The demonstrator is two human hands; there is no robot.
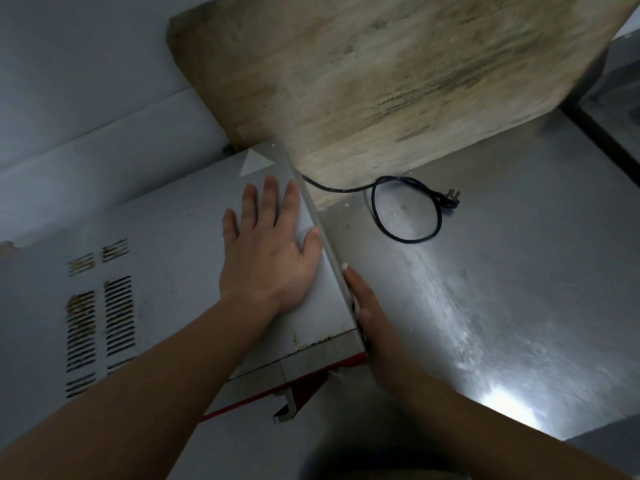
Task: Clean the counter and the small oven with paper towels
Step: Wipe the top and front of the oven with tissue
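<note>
We cannot make out any paper towel, and the right hand's (372, 320) fingers are mostly hidden behind the oven's (166, 271) right edge, so we cannot tell their grip; it lies flat against that side. Our left hand (268, 251) rests on the oven top, fingers straight and spread, holding nothing. The oven sits on the steel worktop (519, 271), left of a looped black cord (405, 209) and a stained wooden board (398, 74).

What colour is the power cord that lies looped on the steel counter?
Black, both the looped power cord and its plug; the head view shows it clearly.
</note>
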